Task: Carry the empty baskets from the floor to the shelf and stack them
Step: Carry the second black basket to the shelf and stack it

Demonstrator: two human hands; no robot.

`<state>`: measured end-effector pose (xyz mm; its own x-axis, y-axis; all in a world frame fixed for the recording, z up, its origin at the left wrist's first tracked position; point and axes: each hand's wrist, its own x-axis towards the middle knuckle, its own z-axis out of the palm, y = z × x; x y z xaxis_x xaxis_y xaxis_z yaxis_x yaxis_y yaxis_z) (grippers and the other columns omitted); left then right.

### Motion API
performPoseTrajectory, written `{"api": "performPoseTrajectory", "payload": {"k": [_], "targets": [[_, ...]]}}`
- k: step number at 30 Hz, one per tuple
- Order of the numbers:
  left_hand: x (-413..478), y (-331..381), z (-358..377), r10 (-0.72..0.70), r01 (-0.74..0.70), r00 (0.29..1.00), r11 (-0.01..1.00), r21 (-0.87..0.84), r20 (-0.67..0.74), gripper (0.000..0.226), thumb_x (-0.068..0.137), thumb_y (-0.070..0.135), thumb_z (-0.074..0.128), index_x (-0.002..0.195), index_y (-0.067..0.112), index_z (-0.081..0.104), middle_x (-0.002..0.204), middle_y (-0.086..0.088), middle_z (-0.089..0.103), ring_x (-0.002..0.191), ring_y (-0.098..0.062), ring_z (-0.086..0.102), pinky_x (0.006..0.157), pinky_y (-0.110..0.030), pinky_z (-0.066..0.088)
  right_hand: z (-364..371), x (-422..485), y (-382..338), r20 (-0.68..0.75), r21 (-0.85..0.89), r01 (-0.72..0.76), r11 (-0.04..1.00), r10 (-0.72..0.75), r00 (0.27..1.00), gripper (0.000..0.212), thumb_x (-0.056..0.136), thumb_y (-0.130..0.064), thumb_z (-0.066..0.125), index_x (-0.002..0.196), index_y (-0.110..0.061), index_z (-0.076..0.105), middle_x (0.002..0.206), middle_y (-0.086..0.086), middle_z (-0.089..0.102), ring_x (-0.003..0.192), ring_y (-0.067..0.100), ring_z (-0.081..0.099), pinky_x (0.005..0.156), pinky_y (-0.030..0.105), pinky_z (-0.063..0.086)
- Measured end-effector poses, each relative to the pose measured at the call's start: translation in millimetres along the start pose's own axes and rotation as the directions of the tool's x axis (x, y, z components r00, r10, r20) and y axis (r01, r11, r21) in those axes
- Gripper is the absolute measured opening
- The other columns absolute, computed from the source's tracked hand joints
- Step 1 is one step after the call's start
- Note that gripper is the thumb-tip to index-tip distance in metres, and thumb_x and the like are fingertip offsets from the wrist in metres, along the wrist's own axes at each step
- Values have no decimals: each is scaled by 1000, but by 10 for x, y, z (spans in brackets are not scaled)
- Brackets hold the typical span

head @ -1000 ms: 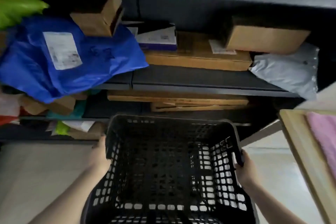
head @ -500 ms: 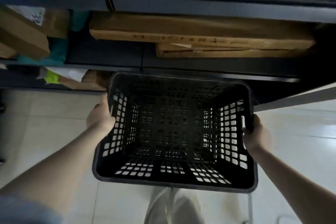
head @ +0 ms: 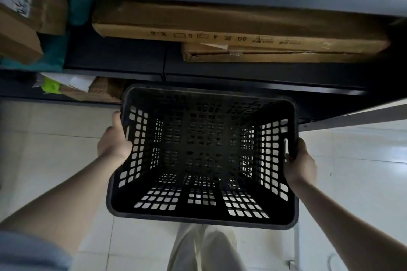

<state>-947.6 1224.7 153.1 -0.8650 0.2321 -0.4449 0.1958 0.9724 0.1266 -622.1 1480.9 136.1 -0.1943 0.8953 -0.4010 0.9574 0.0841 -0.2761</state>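
Note:
An empty black plastic basket (head: 204, 160) with lattice walls hangs in the air at the centre of the head view, its far rim close to the front edge of the dark metal shelf (head: 220, 77). My left hand (head: 114, 141) grips its left wall by the handle slot. My right hand (head: 299, 160) grips the right wall at the other handle slot. Through the basket's holes the pale floor shows. No other basket is in view.
On the shelf lie two long flat cardboard boxes (head: 240, 35), one on the other, with smaller boxes (head: 24, 28) and teal packaging at the left. More cardboard and a green packet (head: 51, 87) sit on the lowest level. Pale floor tiles (head: 44, 149) surround my legs (head: 204, 248).
My view has tipped down from the upper shelves to the lower ones and the floor. The basket, held in both hands throughout, now sits lower and nearer the low shelf.

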Motion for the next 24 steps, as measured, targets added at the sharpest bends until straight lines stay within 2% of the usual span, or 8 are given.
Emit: {"api": "performPoseTrajectory", "payload": {"k": [4,7,12,16,18,20,22,24], "targets": [[-5,-20,24,-7,7,1000,1000,-9,8,63,82,-8,49,133,21,28,67,-2,45,53,-18,43,43,-28,28,26,22,7,-7,15,-15,1000,15,1000,29,87,-3,48,112,-16,45,92,18,69,80,40,63,59,33,36],[21,-60,39,-29,29,999,999,-14,40,61,84,-5,50,133,22,26,72,-6,52,54,-18,45,43,-29,29,65,6,18,-8,3,-8,1000,8,1000,30,85,-2,46,111,-17,43,87,16,68,72,37,59,58,32,36],[63,-58,13,-85,90,993,994,-58,87,53,89,1,49,132,23,26,68,-3,50,54,-18,47,49,-31,34,65,-27,-34,28,-9,-17,1000,17,999,35,82,1,41,111,-18,39,73,3,51,63,28,45,59,31,36],[45,-57,-45,-88,109,986,983,-150,141,62,89,2,50,139,28,24,78,-6,56,60,-20,51,52,-30,38,-22,-13,-73,104,-21,-17,1000,19,994,34,82,2,41,113,-12,41,72,6,52,63,29,45,58,32,35],[19,-51,-81,-49,76,987,982,-171,153,73,86,-2,51,144,29,21,96,-14,60,73,-26,57,54,-30,40,-58,-20,-94,136,-49,-19,999,26,990,35,83,0,42,115,-12,40,78,12,59,65,30,48,59,32,37],[-19,-16,-122,-21,48,987,984,-171,160,82,82,-6,50,147,31,18,115,-19,56,89,-33,60,62,-35,44,-87,-53,-129,159,-74,-21,997,32,987,36,84,-3,42,119,-10,37,96,20,64,75,34,56,63,34,40],[-78,29,-172,-8,36,986,985,-168,165,85,82,-7,51,149,31,17,129,-19,48,97,-33,59,67,-35,45,-130,-120,-186,167,-78,-17,997,30,985,42,86,-6,44,127,-11,33,113,21,59,92,39,60,69,36,42],[-146,70,-244,34,-13,988,990,-140,151,83,84,-2,53,151,30,15,138,-16,41,107,-34,57,74,-36,47,-185,-201,-247,171,-99,41,994,-24,985,62,82,-4,49,139,-14,27,129,21,49,106,40,55,79,40,45]]}}
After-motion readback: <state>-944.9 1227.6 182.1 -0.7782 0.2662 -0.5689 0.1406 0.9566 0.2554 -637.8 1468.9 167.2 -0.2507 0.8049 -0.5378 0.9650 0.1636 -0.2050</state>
